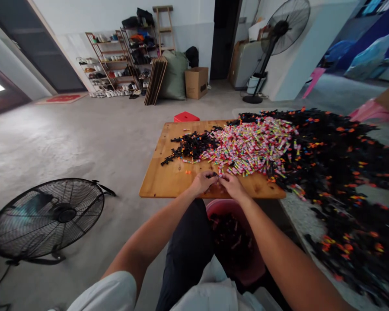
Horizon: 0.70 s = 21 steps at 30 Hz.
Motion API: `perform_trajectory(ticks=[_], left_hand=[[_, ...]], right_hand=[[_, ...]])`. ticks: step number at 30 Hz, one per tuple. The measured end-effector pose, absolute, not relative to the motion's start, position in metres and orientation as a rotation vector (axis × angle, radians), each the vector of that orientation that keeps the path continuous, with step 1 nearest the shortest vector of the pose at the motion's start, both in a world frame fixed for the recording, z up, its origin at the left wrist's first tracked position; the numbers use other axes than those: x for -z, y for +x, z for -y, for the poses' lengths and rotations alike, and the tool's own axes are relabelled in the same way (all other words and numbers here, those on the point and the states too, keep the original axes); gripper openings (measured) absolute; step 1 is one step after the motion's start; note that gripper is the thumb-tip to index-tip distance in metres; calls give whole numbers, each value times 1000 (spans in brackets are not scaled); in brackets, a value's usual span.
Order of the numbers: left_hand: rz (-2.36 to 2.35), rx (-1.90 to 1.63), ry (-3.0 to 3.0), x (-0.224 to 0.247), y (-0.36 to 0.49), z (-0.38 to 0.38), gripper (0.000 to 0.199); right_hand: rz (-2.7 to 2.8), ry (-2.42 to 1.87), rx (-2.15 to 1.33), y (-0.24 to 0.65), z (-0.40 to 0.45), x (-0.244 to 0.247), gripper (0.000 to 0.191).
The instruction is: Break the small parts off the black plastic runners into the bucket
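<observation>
At the front edge of a wooden table (160,179), my left hand (202,182) and my right hand (232,185) meet with fingertips almost touching. My left fingers are pinched on a small dark piece (215,174). My right thumb and fingers are closed at its other side; what they grip is too small to make out. Just beyond lies a heap of small pink, white and yellow-green printed tubes (256,144). Left of that is a smaller pile of black plastic toy guns (194,144) with orange bits. A small orange piece (188,172) lies near my left hand.
A pink tub (210,207) holding dark pieces stands below the table edge, between my legs. More black and orange pieces (337,151) spread over a surface at right. A floor fan (65,212) is at left; a red stool (186,116) shows behind the table.
</observation>
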State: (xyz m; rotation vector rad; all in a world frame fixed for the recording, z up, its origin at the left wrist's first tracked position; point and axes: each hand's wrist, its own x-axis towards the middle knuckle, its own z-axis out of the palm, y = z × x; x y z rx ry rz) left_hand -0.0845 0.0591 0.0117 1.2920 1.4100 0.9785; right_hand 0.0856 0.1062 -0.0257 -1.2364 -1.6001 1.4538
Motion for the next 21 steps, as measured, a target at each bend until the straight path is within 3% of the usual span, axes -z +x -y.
perform_trajectory(ticks=[7, 21], left_hand=[[-1381, -911, 1374, 0, -87, -65, 30], [-1517, -915, 1409, 8, -83, -70, 26]], right_hand=[[1527, -1133, -1655, 90, -99, 21, 29], [1654, -1311, -1584, 88, -99, 23, 8]])
